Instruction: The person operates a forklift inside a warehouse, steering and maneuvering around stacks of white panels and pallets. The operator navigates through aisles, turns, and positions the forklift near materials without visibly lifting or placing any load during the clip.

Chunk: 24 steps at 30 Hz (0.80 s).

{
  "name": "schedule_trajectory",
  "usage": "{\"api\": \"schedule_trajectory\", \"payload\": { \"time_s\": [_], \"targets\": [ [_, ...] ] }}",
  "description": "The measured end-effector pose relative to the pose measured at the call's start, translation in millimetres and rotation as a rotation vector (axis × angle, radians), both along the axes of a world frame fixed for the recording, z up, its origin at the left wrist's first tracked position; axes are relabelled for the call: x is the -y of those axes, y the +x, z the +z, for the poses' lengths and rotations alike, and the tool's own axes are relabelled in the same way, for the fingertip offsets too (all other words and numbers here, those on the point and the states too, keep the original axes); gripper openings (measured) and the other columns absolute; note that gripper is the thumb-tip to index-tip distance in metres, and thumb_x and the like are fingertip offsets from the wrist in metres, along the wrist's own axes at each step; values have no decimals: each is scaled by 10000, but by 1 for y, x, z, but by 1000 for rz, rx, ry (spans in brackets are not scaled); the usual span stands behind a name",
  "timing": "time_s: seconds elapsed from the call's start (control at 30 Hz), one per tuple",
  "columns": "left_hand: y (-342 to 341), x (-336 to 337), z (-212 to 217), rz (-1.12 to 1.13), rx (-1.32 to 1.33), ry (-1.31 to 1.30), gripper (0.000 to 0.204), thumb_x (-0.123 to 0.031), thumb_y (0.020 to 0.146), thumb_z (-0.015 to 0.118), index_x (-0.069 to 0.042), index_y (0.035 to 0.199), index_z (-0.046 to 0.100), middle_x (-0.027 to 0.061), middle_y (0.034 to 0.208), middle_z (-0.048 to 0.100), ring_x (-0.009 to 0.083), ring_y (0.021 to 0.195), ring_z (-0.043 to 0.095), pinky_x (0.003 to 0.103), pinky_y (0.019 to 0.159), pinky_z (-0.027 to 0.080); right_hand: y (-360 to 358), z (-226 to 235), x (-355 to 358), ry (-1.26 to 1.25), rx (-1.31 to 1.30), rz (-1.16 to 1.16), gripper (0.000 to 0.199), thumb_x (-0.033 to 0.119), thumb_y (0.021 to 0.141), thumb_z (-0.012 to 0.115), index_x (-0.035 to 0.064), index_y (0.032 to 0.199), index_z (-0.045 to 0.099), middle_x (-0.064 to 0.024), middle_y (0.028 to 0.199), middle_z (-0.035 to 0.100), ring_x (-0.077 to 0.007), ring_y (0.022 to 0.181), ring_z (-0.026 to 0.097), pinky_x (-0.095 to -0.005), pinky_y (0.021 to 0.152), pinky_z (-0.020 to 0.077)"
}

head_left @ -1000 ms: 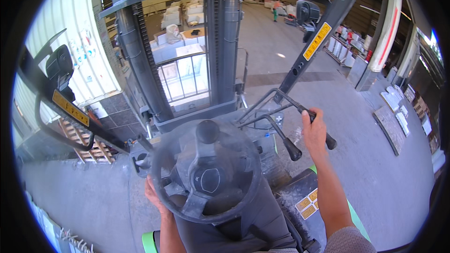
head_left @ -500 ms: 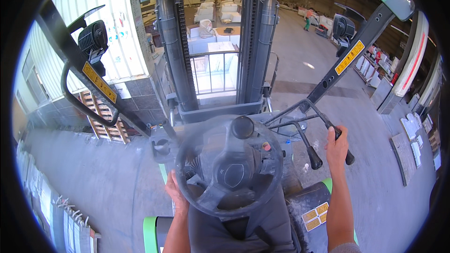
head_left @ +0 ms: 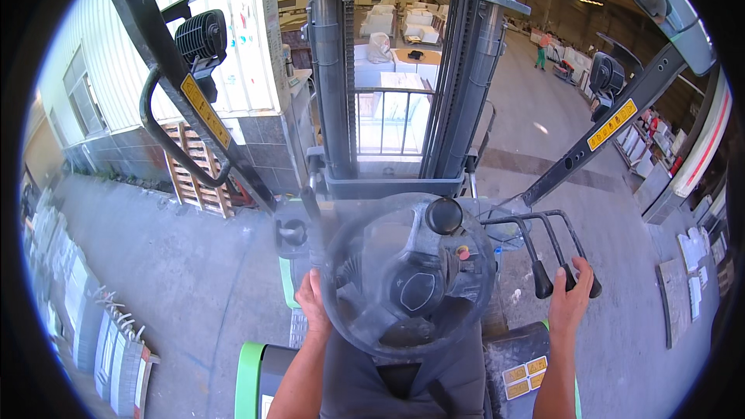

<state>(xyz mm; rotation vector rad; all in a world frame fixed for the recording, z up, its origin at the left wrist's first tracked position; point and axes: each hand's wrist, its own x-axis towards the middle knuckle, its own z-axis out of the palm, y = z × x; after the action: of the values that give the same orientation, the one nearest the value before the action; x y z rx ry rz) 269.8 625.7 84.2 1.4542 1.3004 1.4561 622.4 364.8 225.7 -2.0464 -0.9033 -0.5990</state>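
Observation:
A forklift's grey steering wheel [head_left: 341, 326] is in front of me. My left hand [head_left: 314, 306] is closed at its left rim, with the fingertips partly hidden there. To the right of the wheel, three bent control levers with black knobs stand side by side. My right hand [head_left: 569, 302] is curled round the middle lever's knob [head_left: 570, 276], thumb on the left side. The left lever's knob [head_left: 542, 282] and the right lever's knob [head_left: 596, 288] flank the fingers. A black spinner knob [head_left: 445, 216] sits on the wheel's upper right.
The mast [head_left: 334, 85] rises ahead, with a load guard [head_left: 388, 124] before stacked pale slabs. At left are a wooden pallet [head_left: 198, 171] and a white corrugated wall [head_left: 132, 54]. A person [head_left: 542, 50] stands far off in the hall. Slabs [head_left: 671, 302] lie at right.
My right hand has moved down and back at the levers, now seen in a row. The whole view has shifted, so the surroundings sit farther right. My left hand stays by the wheel's rim.

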Motion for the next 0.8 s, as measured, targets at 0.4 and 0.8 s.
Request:
{"api": "schedule_trajectory", "payload": {
  "time_s": [0.4, 0.8],
  "targets": [
    [97, 2, -5, 69, 181, -14, 513, -359, 1098, 443, 31, 832, 643, 83, 667, 635, 149, 614, 520, 354, 584, 443, -28, 81, -195, 193, 215, 837, 409, 98, 810, 805, 37, 1184, 651, -137, 1229, 635, -362, 1120, 606, -451, 974, 495],
    [74, -1, -36, 53, 224, 19, 313, -265, 1037, 570, -15, 868, 653, -3, 742, 586, 70, 631, 525, 242, 508, 372, -42, 50, -211, 354, 269, 745, 254, -14, 785, 770, 67, 1015, 701, -84, 1050, 670, -317, 936, 625, -405, 808, 516]
  ]
}}
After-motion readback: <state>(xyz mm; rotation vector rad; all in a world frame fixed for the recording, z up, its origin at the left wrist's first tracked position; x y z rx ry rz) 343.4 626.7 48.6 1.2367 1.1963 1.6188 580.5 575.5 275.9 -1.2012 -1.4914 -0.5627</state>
